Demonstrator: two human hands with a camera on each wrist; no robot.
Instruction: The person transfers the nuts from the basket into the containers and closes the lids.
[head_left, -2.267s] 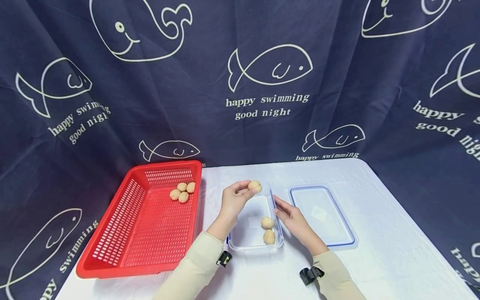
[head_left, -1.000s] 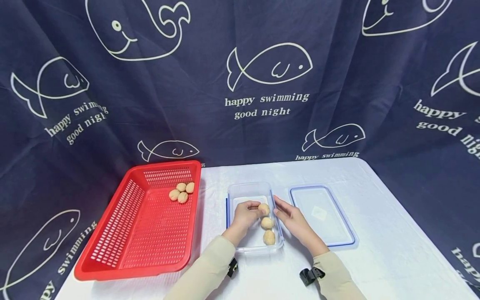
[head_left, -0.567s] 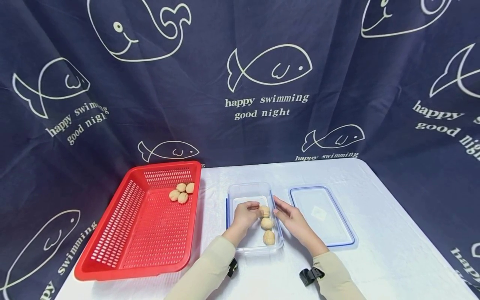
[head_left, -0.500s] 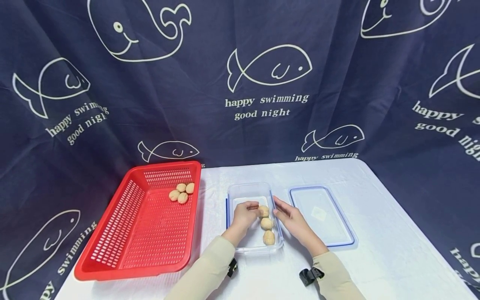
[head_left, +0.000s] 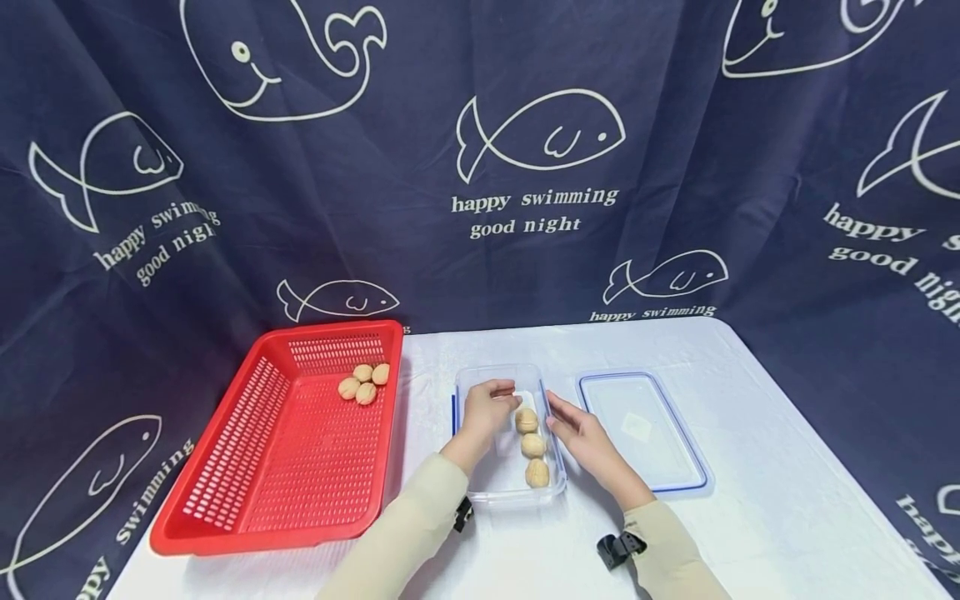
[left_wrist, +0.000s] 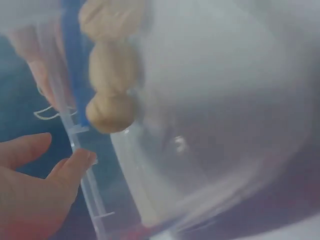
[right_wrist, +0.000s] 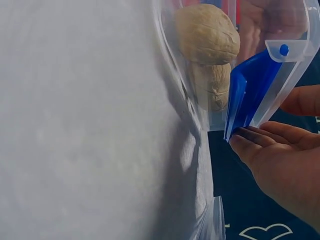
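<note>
In the head view, my left hand [head_left: 483, 417] is over the clear plastic food container [head_left: 510, 500], its thumb and fingers holding nothing. Three walnuts stand in a row along the container's right wall: a far walnut [head_left: 527, 420], a middle walnut [head_left: 533, 446] and a near walnut [head_left: 537, 474]. The left wrist view shows the left hand [left_wrist: 47, 185] at the rim, just past the end of the row. My right hand [head_left: 588, 442] rests on the container's right side from outside. In the right wrist view, its fairly straight fingers touch the blue clip [right_wrist: 252, 90].
A red plastic basket [head_left: 315, 546] stands on the left of the table, with several walnuts [head_left: 365, 393] in its far right corner. The clear lid with a blue seal [head_left: 652, 433] lies flat to the right of the container. A dark patterned curtain [head_left: 420, 208] hangs behind the table.
My left hand brought a walnut down into the container, set it at the far end of the row, let go and drew back slightly up and away. The right hand stayed in place.
</note>
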